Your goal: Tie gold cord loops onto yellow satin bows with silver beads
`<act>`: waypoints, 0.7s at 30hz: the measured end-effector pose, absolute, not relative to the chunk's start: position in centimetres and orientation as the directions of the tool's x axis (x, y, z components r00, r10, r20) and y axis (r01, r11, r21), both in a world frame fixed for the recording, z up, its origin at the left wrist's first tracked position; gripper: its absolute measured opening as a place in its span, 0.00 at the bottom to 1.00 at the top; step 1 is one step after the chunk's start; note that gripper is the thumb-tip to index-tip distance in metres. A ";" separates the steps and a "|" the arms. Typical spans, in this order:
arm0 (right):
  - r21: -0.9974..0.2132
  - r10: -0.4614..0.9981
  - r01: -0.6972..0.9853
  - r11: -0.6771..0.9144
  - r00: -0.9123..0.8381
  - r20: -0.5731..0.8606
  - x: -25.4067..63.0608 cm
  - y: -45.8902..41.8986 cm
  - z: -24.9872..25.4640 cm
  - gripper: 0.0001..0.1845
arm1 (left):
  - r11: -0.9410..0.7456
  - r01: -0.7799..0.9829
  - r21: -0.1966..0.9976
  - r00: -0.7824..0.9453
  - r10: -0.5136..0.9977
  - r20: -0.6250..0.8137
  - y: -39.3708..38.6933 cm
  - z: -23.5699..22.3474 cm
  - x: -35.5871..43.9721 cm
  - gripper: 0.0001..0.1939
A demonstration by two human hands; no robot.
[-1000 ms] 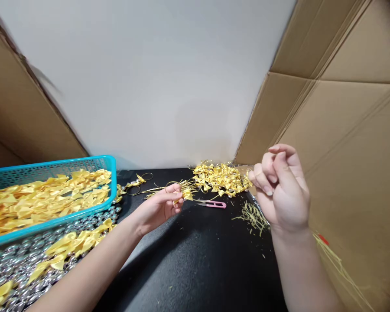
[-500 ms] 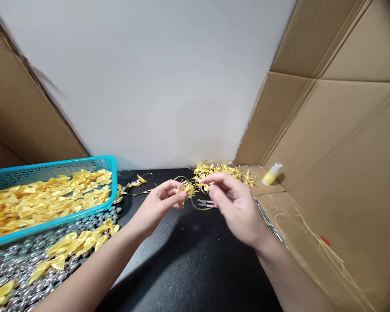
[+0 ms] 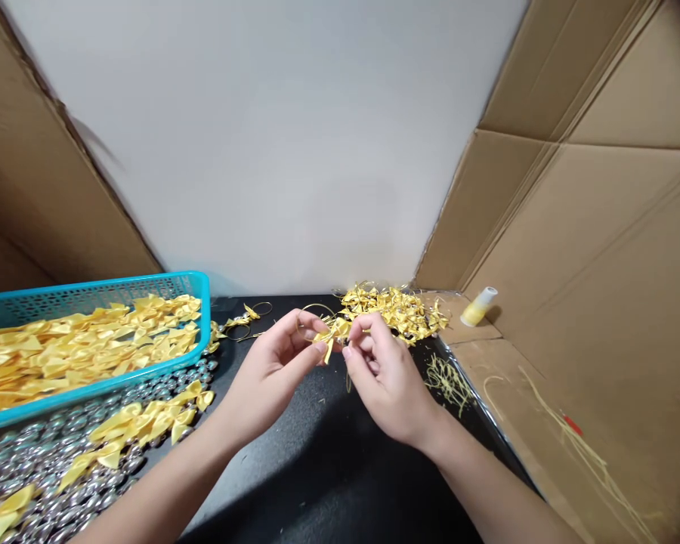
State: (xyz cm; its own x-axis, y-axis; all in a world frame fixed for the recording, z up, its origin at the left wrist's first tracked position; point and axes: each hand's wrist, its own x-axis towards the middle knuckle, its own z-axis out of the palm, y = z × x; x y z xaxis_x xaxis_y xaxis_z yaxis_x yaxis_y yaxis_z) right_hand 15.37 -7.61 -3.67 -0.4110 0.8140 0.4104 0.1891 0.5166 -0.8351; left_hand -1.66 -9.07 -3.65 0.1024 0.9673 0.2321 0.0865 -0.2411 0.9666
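Note:
A small yellow satin bow (image 3: 333, 336) is pinched between the thumb and fingers of my left hand (image 3: 272, 363). Close against the bow's right side, my right hand (image 3: 394, 381) has its thumb and forefinger closed on a thin gold cord; the exact grip is partly hidden. A loop of that cord hangs just below the right fingertips. Behind both hands lies a pile of finished-looking yellow bows (image 3: 388, 302) with gold cord loops and small silver beads.
At left, a turquoise basket (image 3: 205, 317) holds many yellow bows. Silver beads (image 3: 62, 461) cover the black table (image 3: 329, 483) before it, with loose bows (image 3: 147, 415) on top. Cord scraps (image 3: 450, 381) lie right, near a yellow-white spool-like cylinder (image 3: 479, 307). Cardboard walls (image 3: 617, 264) flank the sides.
My right hand has moved left and down to meet the bow in my left hand, its fingers now closed. Scissors that showed between the hands are now hidden.

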 end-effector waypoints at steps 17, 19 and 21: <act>-0.841 0.815 0.183 0.509 -0.416 0.403 15.4 -8.1 -3.2 0.08 | -0.323 0.274 0.906 -0.001 0.942 0.336 -10.0 -3.2 -1.3 0.04; -0.843 0.816 0.178 0.507 -0.414 0.403 15.3 -8.1 -3.2 0.07 | -0.285 0.225 0.932 -0.011 0.956 0.295 -10.0 -2.9 -1.1 0.05; -0.848 0.818 0.174 0.501 -0.415 0.398 15.3 -8.1 -3.2 0.07 | -0.240 0.160 0.958 -0.017 0.969 0.246 -9.9 -2.6 -1.1 0.06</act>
State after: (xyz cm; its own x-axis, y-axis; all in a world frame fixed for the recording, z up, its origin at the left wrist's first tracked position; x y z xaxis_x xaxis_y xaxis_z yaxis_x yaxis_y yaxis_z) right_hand 15.31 -8.12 -3.18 -0.4150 0.8183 0.3977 0.1744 0.5006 -0.8479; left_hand -1.05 -9.92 -2.61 -0.0175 0.9691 0.2460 0.1596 -0.2402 0.9575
